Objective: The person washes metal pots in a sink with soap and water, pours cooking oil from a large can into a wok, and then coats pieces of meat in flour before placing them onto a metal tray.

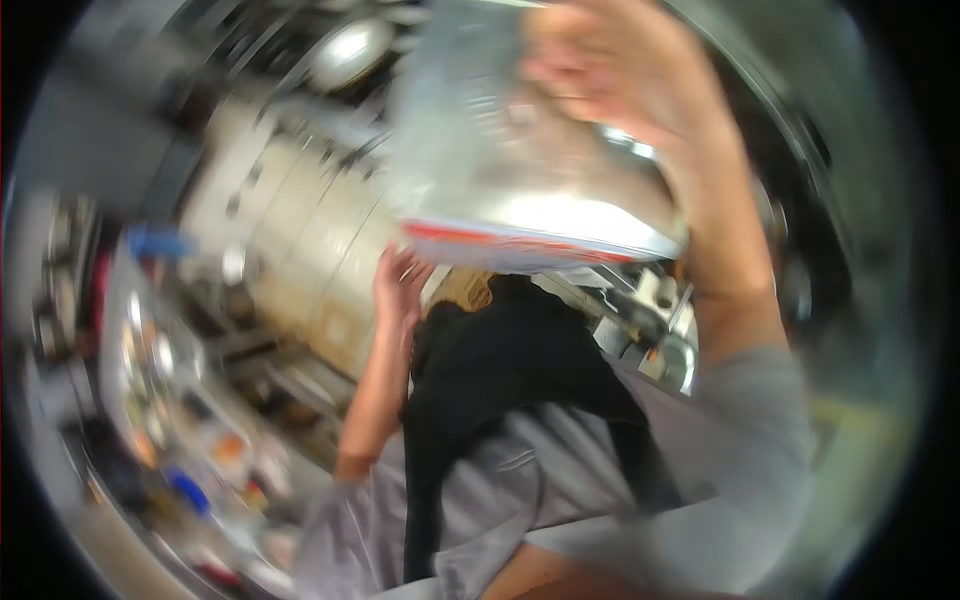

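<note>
A large silvery box-like container [480, 140], with a red and white strip along its lower edge, is held up in front of me. It is blurred by motion, so its contents and the print cannot be made out. My right hand [610, 75] is at its upper right, fingers curled against it. Below its lower left corner is my left hand [400, 285], raised with the fingers apart; whether the fingertips touch the container is hard to tell.
Pale floor tiles [310, 230] lie at the left. A cluttered counter [215, 430] with a blue item [187, 490] stands at the lower left. A round metal pan [352, 52] is at the top. Cups and small items lie right of my black apron [520, 340].
</note>
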The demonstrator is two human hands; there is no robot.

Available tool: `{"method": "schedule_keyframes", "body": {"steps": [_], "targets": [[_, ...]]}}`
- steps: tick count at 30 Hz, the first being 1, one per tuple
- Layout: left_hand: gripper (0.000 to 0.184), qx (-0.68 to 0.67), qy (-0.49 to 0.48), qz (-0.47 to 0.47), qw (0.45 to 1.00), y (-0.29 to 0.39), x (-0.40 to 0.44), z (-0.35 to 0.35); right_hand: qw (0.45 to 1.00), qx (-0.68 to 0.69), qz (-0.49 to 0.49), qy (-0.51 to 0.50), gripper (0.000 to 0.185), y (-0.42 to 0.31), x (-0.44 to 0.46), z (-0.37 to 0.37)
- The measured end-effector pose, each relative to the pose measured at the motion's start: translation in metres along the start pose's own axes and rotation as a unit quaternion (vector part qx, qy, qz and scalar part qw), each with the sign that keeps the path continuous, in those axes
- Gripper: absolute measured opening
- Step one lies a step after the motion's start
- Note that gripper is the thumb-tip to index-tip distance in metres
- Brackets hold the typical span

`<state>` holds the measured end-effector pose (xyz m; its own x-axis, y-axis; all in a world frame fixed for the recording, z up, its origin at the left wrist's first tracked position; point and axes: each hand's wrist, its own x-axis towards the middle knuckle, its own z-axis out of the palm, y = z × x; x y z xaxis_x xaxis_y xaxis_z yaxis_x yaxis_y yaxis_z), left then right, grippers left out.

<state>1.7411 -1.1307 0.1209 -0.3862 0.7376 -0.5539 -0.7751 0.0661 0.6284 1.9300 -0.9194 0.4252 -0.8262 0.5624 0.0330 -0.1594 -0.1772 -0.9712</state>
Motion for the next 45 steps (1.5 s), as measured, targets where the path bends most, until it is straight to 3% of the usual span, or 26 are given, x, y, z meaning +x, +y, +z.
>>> {"method": "schedule_keyframes", "body": {"steps": [2, 3, 10, 15, 17, 18, 19, 21, 23, 25, 27, 28, 29, 31, 32, 34, 36, 38, 40, 45], "targets": [[0.056, -0.015, 0.004, 0.000, 1.000, 0.007, -0.006, -0.042, 0.990, -0.116, 0.040, 0.069, 0.054, -0.015, 0.002, 0.060], [0.050, -0.023, -0.009, -0.006, 1.000, 0.010, -0.007, -0.067, 0.987, -0.130, 0.089, 0.015, 0.060, -0.015, 0.013, 0.079], [0.037, -0.051, 0.102, 0.098, 0.989, 0.017, -0.050, -0.185, 0.972, -0.013, 0.152, -0.181, 0.055, 0.072, 0.065, 0.191], [0.040, -0.128, 0.199, 0.166, 0.957, -0.015, -0.038, -0.302, 0.948, 0.030, 0.237, -0.210, 0.046, 0.177, 0.117, 0.245], [0.042, -0.040, 0.245, 0.136, 0.959, -0.044, -0.022, -0.365, 0.937, 0.033, 0.283, -0.202, 0.045, 0.229, 0.142, 0.277], [0.047, 0.172, 0.412, 0.050, 0.893, -0.033, -0.040, -0.371, 0.922, 0.015, 0.297, -0.249, 0.047, 0.265, 0.158, 0.284], [0.047, 0.160, 0.425, 0.051, 0.889, -0.026, -0.058, -0.374, 0.922, -0.019, 0.315, -0.224, 0.046, 0.293, 0.165, 0.301], [0.049, 0.273, 0.637, 0.214, 0.688, -0.016, -0.096, -0.386, 0.911, -0.096, 0.351, -0.195, 0.044, 0.359, 0.179, 0.338], [0.050, 0.390, 0.693, 0.277, 0.540, 0.004, -0.152, -0.416, 0.905, -0.119, 0.363, -0.188, 0.048, 0.452, 0.192, 0.361], [0.057, 0.431, 0.743, 0.173, 0.482, 0.005, -0.189, -0.450, 0.886, -0.129, 0.388, -0.220, 0.049, 0.545, 0.197, 0.371], [0.070, 0.457, 0.744, 0.073, 0.483, 0.007, -0.208, -0.471, 0.869, -0.242, 0.378, -0.209, 0.050, 0.651, 0.192, 0.382], [0.082, 0.477, 0.738, 0.051, 0.474, 0.008, -0.211, -0.476, 0.854, -0.339, 0.324, -0.226, 0.053, 0.707, 0.195, 0.390], [0.086, 0.500, 0.721, 0.048, 0.478, 0.006, -0.214, -0.484, 0.854, -0.331, 0.325, -0.236, 0.053, 0.740, 0.198, 0.390], [0.091, 0.518, 0.720, 0.044, 0.459, -0.003, -0.212, -0.496, 0.835, -0.426, 0.238, -0.253, 0.056, 0.802, 0.201, 0.410], [0.093, 0.519, 0.723, 0.057, 0.452, -0.001, -0.210, -0.498, 0.838, -0.415, 0.252, -0.248, 0.056, 0.832, 0.206, 0.418], [0.090, 0.492, 0.726, 0.061, 0.478, 0.001, -0.205, -0.506, 0.791, -0.447, 0.297, -0.292, 0.058, 0.891, 0.220, 0.424], [0.090, 0.463, 0.726, 0.039, 0.508, -0.009, -0.203, -0.493, 0.774, -0.456, 0.330, -0.292, 0.057, 0.905, 0.219, 0.441], [0.091, 0.481, 0.731, 0.040, 0.483, -0.012, -0.199, -0.504, 0.768, -0.455, 0.345, -0.290, 0.057, 0.933, 0.225, 0.470], [0.096, 0.486, 0.731, 0.032, 0.479, -0.016, -0.198, -0.508, 0.781, -0.472, 0.264, -0.312, 0.067, 0.965, 0.222, 0.475], [0.103, 0.496, 0.728, 0.012, 0.474, -0.023, -0.199, -0.509, 0.735, -0.429, 0.342, -0.397, 0.067, 1.050, 0.223, 0.471]]}}
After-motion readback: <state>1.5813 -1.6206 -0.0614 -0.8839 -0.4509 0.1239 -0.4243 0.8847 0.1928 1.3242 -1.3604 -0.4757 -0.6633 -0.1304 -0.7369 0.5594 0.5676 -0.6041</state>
